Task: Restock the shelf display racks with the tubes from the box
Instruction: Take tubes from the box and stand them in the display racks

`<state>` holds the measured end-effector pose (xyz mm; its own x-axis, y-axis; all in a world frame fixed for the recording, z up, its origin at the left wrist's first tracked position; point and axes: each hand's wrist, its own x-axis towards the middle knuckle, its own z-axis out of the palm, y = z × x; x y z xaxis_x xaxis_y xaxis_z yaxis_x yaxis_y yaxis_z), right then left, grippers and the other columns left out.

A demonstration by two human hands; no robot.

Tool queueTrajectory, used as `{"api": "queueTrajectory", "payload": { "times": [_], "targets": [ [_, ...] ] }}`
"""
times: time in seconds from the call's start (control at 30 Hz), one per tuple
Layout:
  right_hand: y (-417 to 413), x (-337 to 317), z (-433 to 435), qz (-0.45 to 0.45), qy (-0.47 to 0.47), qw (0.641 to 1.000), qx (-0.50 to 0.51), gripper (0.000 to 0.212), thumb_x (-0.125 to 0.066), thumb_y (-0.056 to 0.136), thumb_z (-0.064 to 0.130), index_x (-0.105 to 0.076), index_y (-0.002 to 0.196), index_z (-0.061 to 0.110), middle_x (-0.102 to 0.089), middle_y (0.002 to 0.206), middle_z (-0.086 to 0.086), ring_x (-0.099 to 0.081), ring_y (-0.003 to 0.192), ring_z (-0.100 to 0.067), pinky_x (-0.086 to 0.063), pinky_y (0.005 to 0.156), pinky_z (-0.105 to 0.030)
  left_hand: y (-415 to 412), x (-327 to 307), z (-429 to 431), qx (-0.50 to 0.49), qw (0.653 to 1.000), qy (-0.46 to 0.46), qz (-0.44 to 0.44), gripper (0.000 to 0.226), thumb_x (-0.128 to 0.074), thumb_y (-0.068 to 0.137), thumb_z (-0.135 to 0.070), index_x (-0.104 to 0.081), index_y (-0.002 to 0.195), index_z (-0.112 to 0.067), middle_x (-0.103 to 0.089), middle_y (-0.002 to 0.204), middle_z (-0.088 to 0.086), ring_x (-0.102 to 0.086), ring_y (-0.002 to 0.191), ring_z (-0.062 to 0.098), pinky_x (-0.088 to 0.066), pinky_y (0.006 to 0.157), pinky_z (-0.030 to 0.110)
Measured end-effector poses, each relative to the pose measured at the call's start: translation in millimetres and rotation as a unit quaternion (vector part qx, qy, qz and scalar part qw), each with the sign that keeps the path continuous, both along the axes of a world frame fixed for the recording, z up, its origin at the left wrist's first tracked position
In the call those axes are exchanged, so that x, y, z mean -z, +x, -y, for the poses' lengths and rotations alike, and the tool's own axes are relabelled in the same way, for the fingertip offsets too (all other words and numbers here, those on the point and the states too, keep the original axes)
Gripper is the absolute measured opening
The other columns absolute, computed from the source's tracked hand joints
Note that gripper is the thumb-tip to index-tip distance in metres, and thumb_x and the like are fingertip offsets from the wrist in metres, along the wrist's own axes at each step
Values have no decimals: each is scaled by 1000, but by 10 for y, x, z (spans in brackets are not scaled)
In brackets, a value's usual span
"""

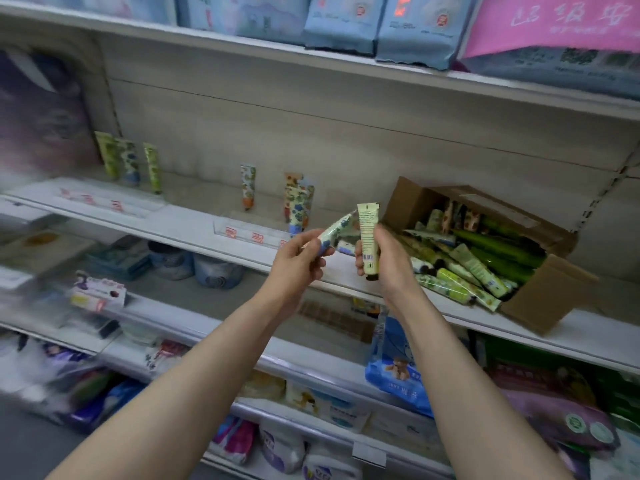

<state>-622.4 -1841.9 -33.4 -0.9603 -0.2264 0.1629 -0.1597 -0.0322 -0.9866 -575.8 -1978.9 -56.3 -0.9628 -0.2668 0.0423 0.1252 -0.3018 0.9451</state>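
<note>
My left hand (pixel 300 259) pinches a pale green tube with blue flowers (pixel 337 230), tilted up to the right. My right hand (pixel 384 258) grips a light green tube (pixel 368 237) upright, its black cap down and its printed back toward me. Both hands hover in front of the shelf edge (pixel 207 233), just left of an open cardboard box (pixel 540 296) lying on its side with several green tubes (pixel 478 265) spilling in it. Clear display racks (pixel 242 230) on the shelf hold a few upright tubes (pixel 298 199), with another group at the far left (pixel 128 161).
Blue and pink soft packs (pixel 415 32) fill the shelf above. Lower shelves carry wipes packs (pixel 394 365), boxes and bagged goods (pixel 284 445). A large purple pack (pixel 41 109) stands at the left end of the tube shelf.
</note>
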Motion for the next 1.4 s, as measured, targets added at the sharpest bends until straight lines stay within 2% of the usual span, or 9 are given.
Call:
{"api": "queueTrajectory", "payload": {
  "times": [0.2,0.37,0.47,0.53,0.63,0.83,1.0,1.2,1.4],
  "targets": [
    [39,-65,765,-46,27,998,-23,12,-56,97,18,-49,107,19,-62,86,4,-56,69,-5,-46,63,-23,114,-93,807,27,986,164,7,20,-38,99,-8,-52,86,-9,-52,78,5,-43,56,10,-39,46,17],
    [112,-90,1428,-82,16,996,-34,24,-61,94,14,-48,114,15,-63,85,4,-56,65,-5,-47,61,-21,206,-118,1472,31,996,81,-10,21,-47,101,-28,-41,82,-20,-42,71,-3,-30,55,9,-28,46,17],
    [127,-93,1792,-93,31,994,-39,13,-57,96,18,-55,109,20,-61,84,6,-55,70,-7,-46,64,-21,244,-108,1846,21,998,53,-10,19,-39,103,-35,-48,99,-18,-47,74,-1,-37,59,10,-36,50,19],
    [159,-116,2046,-79,21,996,-45,9,-49,100,20,-58,100,23,-59,83,1,-54,72,-11,-46,63,-24,275,-87,2096,-7,1000,15,-1,28,-36,104,-33,-55,108,-13,-51,81,-1,-42,67,10,-40,60,21],
    [184,-145,2405,-55,6,997,-50,16,-42,103,21,-57,100,22,-58,86,-3,-55,74,-12,-46,60,-23,335,-65,2465,-32,999,-12,-15,23,-38,104,-27,-58,100,-15,-52,82,-2,-46,71,8,-44,66,18],
    [136,-171,3006,-50,-20,997,-55,13,-49,101,19,-60,94,21,-58,82,-4,-60,72,-16,-48,60,-28,359,-55,3128,-80,996,-27,-38,19,-42,103,-18,-52,116,-10,-65,94,3,-59,80,10,-52,72,18],
    [-90,-239,3385,-50,-62,996,-51,10,-56,97,11,-61,98,20,-63,81,0,-65,72,-18,-56,71,-32,239,-91,3567,-117,992,5,-48,20,-52,98,-12,-53,115,-2,-65,90,8,-67,85,18,-57,87,34],
    [-540,-289,3741,-58,-41,996,-54,7,-66,90,24,-66,98,23,-68,92,-4,-65,87,-26,-54,86,-48,-15,-169,4051,-177,981,-70,-37,24,-55,97,-14,-57,118,-2,-67,96,5,-66,79,9,-55,71,24],
    [-922,-245,4043,-98,-25,995,-15,4,-67,90,20,-67,91,23,-66,77,11,-59,73,-9,-49,73,-28,-309,-165,4366,-193,973,-118,-35,19,-61,93,-12,-62,111,-8,-67,96,9,-65,82,13,-55,83,27]
  ]
}}
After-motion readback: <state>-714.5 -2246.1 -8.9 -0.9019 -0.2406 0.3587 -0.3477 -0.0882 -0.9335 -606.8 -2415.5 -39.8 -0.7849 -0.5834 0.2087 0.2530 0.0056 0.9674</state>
